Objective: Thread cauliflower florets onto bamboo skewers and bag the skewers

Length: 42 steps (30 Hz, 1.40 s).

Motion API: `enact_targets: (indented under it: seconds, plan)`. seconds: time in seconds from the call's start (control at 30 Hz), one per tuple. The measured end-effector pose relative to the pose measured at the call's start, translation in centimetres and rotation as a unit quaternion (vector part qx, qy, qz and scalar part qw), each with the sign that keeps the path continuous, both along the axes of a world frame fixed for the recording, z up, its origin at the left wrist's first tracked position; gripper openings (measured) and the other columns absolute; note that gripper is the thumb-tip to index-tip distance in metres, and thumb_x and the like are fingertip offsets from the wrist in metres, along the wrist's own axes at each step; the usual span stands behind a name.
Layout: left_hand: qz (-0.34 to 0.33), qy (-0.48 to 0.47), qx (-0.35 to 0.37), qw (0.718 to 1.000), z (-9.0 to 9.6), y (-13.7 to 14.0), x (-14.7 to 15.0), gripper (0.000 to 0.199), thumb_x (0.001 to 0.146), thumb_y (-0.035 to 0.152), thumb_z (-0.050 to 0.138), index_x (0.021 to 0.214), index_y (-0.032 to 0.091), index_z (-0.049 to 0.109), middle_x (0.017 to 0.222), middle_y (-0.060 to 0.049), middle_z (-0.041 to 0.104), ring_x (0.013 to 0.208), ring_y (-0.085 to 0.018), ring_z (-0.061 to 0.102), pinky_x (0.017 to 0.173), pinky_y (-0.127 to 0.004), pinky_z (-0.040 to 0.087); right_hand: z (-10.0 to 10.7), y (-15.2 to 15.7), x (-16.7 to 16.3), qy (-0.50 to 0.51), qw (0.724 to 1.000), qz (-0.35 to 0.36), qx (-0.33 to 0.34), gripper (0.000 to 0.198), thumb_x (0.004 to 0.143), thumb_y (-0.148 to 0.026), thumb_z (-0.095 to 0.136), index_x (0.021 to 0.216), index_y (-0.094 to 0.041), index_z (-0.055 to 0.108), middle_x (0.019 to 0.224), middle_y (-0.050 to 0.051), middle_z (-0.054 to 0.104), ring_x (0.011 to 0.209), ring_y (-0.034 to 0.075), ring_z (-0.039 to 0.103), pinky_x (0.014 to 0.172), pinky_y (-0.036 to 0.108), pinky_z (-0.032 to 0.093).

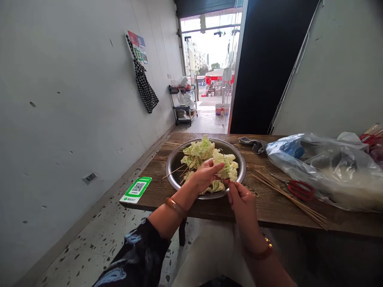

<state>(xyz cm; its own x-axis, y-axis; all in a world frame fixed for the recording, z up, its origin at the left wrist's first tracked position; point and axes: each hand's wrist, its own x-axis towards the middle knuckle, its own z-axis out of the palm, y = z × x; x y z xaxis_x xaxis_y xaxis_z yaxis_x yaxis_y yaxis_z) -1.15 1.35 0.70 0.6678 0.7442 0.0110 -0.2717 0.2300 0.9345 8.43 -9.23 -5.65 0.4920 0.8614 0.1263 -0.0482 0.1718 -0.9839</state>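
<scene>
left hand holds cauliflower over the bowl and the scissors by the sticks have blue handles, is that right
Not the handle colour: the head view shows red handles on the scissors. The left hand does hold cauliflower over the bowl, and the scissors lie by the sticks.

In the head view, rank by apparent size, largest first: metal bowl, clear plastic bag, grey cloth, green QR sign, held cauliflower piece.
1. Clear plastic bag
2. Metal bowl
3. Cauliflower piece and green QR sign: too alike to rank
4. Grey cloth
</scene>
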Motion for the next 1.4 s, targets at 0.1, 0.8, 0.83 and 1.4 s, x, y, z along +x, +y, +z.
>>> enact_targets:
  seconds: [0.1, 0.8, 0.83, 1.4]
  plan:
    - [0.001, -0.008, -0.002, 1.000, 0.2, -0.4, 0.5, 0.047, 0.059, 0.039, 0.084, 0.091, 0.012, 0.062, 0.077, -0.004, 0.064, 0.060, -0.012, 0.058, 0.056, -0.028, 0.049, 0.2, 0.5, -0.2, -0.025, 1.000, -0.012, 0.012, 0.040, 0.087, -0.052, 0.054, 0.069, -0.017, 0.061, 0.049, -0.006, 0.040, 0.045, 0.008, 0.034, 0.041, 0.021, 0.025]
    - [0.268, -0.051, 0.004, 0.962, 0.4, -3.8, 4.6, 0.043, 0.056, 0.019, 0.075, 0.090, 0.018, 0.050, 0.077, 0.001, 0.063, 0.062, -0.011, 0.059, 0.058, -0.023, 0.044, 0.6, 1.1, -0.2, -0.035, 0.995, -0.023, 0.093, 0.040, 0.089, -0.047, 0.048, 0.065, -0.017, 0.062, 0.047, -0.006, 0.044, 0.047, 0.011, 0.041, 0.048, 0.023, 0.032]
    - [0.277, -0.049, 0.003, 0.960, 0.4, -3.8, 4.7, 0.043, 0.055, 0.019, 0.075, 0.090, 0.018, 0.050, 0.075, 0.001, 0.063, 0.061, -0.011, 0.059, 0.058, -0.023, 0.044, 0.7, 1.1, -0.2, -0.039, 0.994, -0.026, 0.095, 0.040, 0.089, -0.046, 0.048, 0.065, -0.017, 0.062, 0.047, -0.005, 0.045, 0.047, 0.011, 0.041, 0.049, 0.023, 0.032]
    - [0.326, -0.075, 0.041, 0.941, -1.0, -3.9, 4.0, 0.037, 0.059, 0.018, 0.074, 0.089, 0.017, 0.053, 0.079, 0.000, 0.064, 0.067, -0.011, 0.061, 0.069, -0.024, 0.045, 0.4, 2.0, -1.8, -0.069, 0.990, -0.059, 0.106, 0.040, 0.088, -0.041, 0.045, 0.055, -0.020, 0.047, 0.052, -0.003, 0.052, 0.052, 0.012, 0.042, 0.053, 0.025, 0.029]
